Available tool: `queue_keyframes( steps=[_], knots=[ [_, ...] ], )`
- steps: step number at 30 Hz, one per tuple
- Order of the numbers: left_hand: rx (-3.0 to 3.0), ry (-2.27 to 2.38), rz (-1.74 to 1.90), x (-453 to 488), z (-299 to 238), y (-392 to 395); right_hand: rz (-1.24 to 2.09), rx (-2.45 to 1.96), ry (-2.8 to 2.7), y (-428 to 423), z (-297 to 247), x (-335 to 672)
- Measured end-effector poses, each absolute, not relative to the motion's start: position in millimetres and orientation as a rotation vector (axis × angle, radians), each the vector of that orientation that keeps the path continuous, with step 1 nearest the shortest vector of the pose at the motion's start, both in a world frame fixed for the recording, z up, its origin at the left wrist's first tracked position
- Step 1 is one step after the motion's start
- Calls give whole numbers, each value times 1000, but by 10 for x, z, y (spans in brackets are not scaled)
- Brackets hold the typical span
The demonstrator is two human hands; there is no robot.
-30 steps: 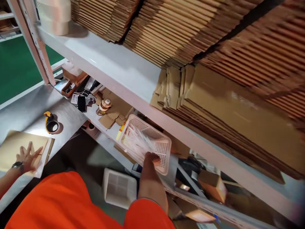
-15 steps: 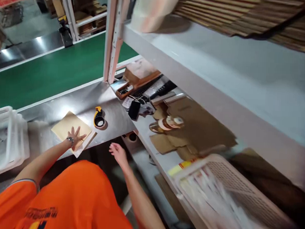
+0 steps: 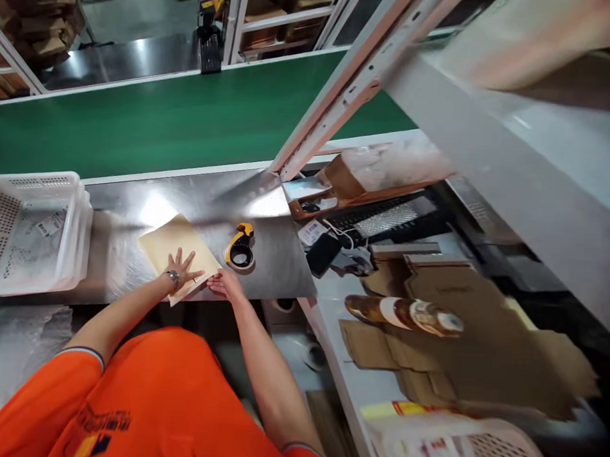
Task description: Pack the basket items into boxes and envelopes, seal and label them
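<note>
While pressed flat, fingers spread, left hand (image 3: 182, 269) on tan padded paper envelope (image 3: 177, 249); right hand (image 3: 223, 283) at its corner, fingers hidden, cannot tell. Shiny steel surface (image 3: 268, 267) beside green conveyor belt (image 3: 163, 123), white perforated plastic basket (image 3: 32, 229) left.

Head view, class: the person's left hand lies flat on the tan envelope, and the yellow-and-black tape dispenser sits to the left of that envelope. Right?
Not quite. The head view shows the tape dispenser to the right of the tan envelope, not the left. The left hand does lie flat on it.
</note>
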State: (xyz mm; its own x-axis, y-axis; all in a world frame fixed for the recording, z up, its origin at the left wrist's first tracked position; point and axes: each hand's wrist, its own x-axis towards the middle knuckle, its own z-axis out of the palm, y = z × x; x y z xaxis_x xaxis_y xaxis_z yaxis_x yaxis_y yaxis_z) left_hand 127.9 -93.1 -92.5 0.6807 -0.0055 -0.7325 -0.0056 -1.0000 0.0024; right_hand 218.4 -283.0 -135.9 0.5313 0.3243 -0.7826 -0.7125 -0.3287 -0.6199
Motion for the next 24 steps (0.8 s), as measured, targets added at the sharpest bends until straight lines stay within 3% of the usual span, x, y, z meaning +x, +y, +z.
queue_keyframes(
  steps=[11, 17, 24],
  knots=[
    [-3043, 329, 1194, 1111, -922, -653, 929, -1407, 447, -2514, -1329, 2150],
    [-3097, 534, 1133, 598, -924, -644, 710, -1723, 202, -2545, -1268, 1895],
    [-3267, 446, 1007, -57, -1177, -462, 645, -2206, -293, -2593, -1362, 1511]
  ],
)
